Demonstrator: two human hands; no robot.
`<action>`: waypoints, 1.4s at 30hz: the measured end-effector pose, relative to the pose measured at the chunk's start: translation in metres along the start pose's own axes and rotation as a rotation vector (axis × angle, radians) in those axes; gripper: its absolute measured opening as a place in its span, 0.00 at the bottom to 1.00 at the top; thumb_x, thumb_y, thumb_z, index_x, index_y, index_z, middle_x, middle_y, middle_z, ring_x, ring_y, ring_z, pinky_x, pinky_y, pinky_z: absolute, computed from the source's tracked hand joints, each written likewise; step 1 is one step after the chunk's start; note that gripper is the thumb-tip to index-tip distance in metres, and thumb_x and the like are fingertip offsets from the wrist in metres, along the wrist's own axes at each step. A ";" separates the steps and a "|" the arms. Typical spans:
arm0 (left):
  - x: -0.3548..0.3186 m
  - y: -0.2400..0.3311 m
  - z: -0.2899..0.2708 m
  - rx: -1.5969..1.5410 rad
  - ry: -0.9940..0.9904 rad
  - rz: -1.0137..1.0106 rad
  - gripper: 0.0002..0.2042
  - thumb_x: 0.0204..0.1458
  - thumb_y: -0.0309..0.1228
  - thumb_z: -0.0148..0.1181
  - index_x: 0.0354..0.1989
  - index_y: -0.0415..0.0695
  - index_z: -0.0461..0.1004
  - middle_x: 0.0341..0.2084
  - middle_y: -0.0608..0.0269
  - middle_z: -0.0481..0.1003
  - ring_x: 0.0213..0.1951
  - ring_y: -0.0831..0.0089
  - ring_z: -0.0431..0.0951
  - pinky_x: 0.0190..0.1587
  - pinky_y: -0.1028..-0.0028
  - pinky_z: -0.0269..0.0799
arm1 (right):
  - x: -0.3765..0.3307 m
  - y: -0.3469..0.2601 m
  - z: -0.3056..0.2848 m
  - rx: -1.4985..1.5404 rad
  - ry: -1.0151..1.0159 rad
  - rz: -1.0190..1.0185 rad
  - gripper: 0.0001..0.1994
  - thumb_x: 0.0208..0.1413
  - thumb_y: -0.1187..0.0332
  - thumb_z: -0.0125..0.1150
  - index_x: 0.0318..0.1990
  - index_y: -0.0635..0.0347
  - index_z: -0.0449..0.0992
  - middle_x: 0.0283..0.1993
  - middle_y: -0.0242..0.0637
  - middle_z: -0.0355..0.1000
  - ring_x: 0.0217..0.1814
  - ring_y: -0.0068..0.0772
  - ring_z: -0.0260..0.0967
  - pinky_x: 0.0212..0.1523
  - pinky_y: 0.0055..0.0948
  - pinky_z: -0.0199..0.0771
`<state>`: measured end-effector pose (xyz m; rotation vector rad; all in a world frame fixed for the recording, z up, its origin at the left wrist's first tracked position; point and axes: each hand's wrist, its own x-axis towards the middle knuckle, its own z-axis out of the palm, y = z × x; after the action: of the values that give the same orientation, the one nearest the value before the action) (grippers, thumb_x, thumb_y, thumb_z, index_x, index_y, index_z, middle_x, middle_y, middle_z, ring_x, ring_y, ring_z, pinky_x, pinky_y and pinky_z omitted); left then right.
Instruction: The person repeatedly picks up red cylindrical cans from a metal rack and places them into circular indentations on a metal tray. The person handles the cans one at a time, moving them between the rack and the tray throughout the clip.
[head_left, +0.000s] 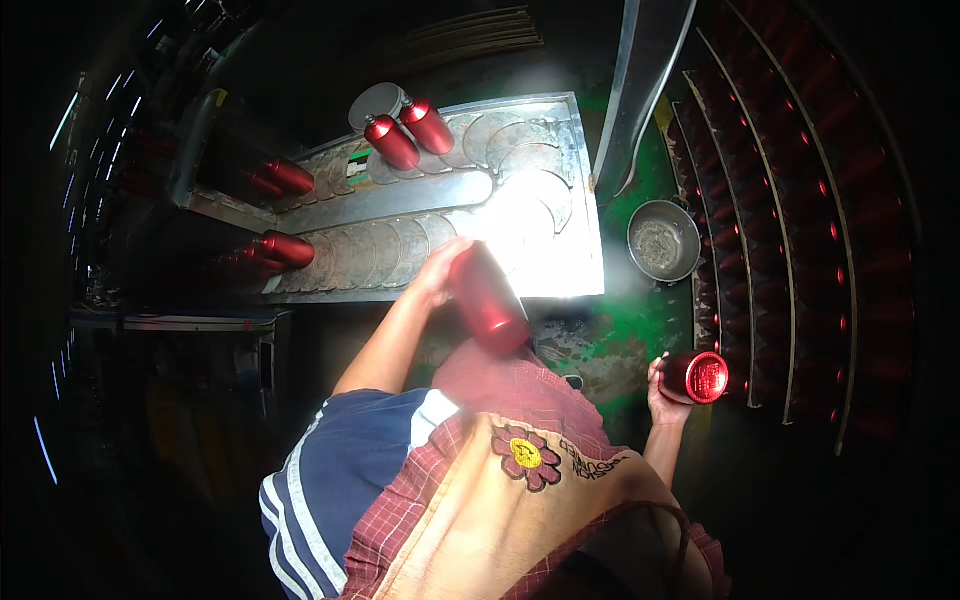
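The glossy red metal bottle [488,298] in your left hand [440,268] hangs tilted over the near edge of the scalloped steel tray [585,215], fingers clenched on its upper end only, so it could slip or knock the rim. Your right hand [664,395] grasps a second red metal bottle [697,376] just beside the dark rack of red bottles [790,250]; a careless swing could bump those rows or the small steel bowl [662,241].
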<state>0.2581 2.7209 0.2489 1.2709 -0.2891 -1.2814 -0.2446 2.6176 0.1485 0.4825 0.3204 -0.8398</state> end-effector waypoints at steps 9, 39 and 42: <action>0.002 0.155 -0.139 0.171 0.480 0.612 0.12 0.56 0.29 0.64 0.47 0.41 0.80 0.41 0.69 0.78 0.42 0.81 0.75 0.49 0.80 0.69 | 0.084 0.110 0.049 -0.473 0.096 -0.387 0.19 0.62 0.52 0.53 0.49 0.56 0.78 0.48 0.42 0.77 0.52 0.48 0.73 0.55 0.52 0.75; 0.057 0.162 -0.097 0.329 -0.043 0.603 0.08 0.55 0.15 0.57 0.42 0.36 0.78 0.43 0.63 0.73 0.40 0.80 0.75 0.40 0.82 0.73 | 0.442 0.433 0.249 -2.530 -0.643 -1.029 0.21 0.46 0.68 0.67 0.50 0.38 0.82 0.68 0.51 0.59 0.68 0.58 0.53 0.67 0.45 0.60; 0.072 0.144 -0.018 0.332 -0.226 0.518 0.09 0.55 0.16 0.58 0.43 0.35 0.78 0.42 0.63 0.73 0.38 0.81 0.74 0.39 0.83 0.72 | 0.362 0.367 0.286 -2.412 -0.763 -0.918 0.11 0.48 0.66 0.65 0.40 0.47 0.84 0.57 0.37 0.72 0.61 0.43 0.66 0.61 0.37 0.67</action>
<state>0.3749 2.6396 0.3263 1.2143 -0.9604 -0.9464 0.2908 2.4480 0.3289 -2.3114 0.5848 -0.8202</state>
